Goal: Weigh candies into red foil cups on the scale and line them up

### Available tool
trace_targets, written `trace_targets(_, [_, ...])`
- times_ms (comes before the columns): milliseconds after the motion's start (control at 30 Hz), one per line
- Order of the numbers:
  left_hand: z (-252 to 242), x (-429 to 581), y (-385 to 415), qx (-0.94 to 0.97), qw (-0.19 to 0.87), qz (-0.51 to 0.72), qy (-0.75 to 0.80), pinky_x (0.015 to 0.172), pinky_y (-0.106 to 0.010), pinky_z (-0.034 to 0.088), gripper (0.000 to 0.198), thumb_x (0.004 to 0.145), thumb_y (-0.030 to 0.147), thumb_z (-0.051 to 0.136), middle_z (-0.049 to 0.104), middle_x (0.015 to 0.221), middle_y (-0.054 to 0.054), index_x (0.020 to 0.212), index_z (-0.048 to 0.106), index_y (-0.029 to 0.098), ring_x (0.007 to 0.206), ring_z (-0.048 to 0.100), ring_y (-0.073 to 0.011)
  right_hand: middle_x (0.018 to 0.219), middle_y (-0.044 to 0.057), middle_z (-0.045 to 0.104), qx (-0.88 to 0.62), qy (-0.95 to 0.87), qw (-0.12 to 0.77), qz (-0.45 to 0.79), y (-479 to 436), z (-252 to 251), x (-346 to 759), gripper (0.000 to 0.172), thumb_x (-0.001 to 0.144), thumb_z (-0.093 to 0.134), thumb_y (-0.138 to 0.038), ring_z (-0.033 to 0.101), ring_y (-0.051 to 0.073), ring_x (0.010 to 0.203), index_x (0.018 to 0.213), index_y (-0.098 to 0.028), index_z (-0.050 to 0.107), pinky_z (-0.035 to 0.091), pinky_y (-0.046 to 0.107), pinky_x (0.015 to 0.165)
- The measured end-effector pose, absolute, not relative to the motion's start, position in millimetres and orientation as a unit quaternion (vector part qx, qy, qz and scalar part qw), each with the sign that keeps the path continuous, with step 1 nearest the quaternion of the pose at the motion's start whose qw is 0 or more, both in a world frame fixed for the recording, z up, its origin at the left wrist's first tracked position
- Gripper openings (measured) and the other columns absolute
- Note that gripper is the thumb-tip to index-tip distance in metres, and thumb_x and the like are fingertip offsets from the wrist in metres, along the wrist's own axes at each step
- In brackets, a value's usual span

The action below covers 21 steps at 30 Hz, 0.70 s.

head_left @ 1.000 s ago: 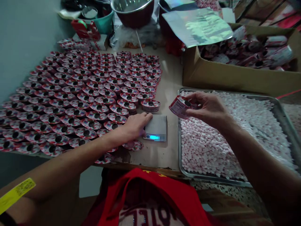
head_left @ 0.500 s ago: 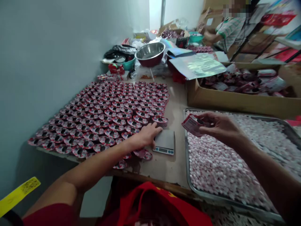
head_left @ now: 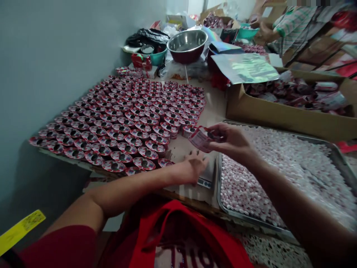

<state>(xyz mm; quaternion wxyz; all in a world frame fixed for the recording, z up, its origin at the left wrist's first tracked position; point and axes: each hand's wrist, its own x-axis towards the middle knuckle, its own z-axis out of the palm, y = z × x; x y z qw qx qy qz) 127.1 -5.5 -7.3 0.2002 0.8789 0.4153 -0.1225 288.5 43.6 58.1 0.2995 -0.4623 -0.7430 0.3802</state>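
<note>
My right hand grips a small red-and-white printed packet between thumb and fingers. It holds the packet above the table, left of a metal tray full of small whitish-pink pieces. My left hand, somewhat blurred, hovers over a small digital scale with its fingers apart and nothing visible in them. The hand covers part of the scale's plate and display. Stacks of oval printed pieces with dark centres stand in rows to the left. One short stack sits just behind the packet.
A cardboard box of printed packs stands behind the tray, with a shiny sheet over its corner. Farther back are a steel bowl and a teal basin. A person in a striped sleeve works at the far right.
My left hand has left the edge of the stacks and moved right over the scale. My right hand has brought the packet leftward, away from the tray. The view has shifted slightly.
</note>
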Motion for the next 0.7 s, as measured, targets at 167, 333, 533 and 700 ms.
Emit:
trace_targets(167, [-8,140,-42,0.868,0.178,-0.097,0.452,0.096,-0.051,0.056,0.067,0.084,0.024,0.082,0.055,0.152,-0.026,0.147,0.058,0.014,0.128,0.06,-0.0412,0.109,0.012,0.078,-0.44,-0.874,0.164,0.126,55,17,232,0.029,0.092,0.08,-0.037,0.073,0.027,0.093,0.116,-0.02,0.08,0.052,0.035,0.077])
trace_targets(333, [0,86,-75,0.894,0.115,0.013,0.434,0.116,-0.058,0.042,0.031,0.102,0.025,0.061,0.07,0.132,-0.018,0.132,0.067,0.016,0.125,0.062,-0.0351,0.119,0.015,0.076,-0.454,-0.887,0.082,-0.022,52,5,236,0.043,0.098,0.077,-0.032,0.073,0.032,0.105,0.138,-0.019,0.072,0.048,0.035,0.071])
trace_targets(533, [-12,-3,-77,0.893,0.009,0.038,0.449,0.123,-0.056,0.034,0.042,0.106,0.027,0.065,0.072,0.132,-0.012,0.147,0.06,0.023,0.126,0.065,-0.0307,0.113,0.012,0.076,-0.548,-0.805,0.227,-0.027,-1,24,305,0.032,0.102,0.072,-0.041,0.076,0.025,0.082,0.123,-0.018,0.076,0.051,0.035,0.071])
trace_targets(700, [-16,-17,-73,0.895,-0.015,0.024,0.445,0.121,-0.062,0.032,0.036,0.108,0.015,0.054,0.073,0.115,-0.009,0.14,0.067,0.024,0.109,0.07,-0.0295,0.102,0.007,0.075,-0.587,-0.762,0.272,0.019,-84,8,347,0.027,0.103,0.069,-0.041,0.074,0.019,0.072,0.115,-0.019,0.079,0.053,0.032,0.069])
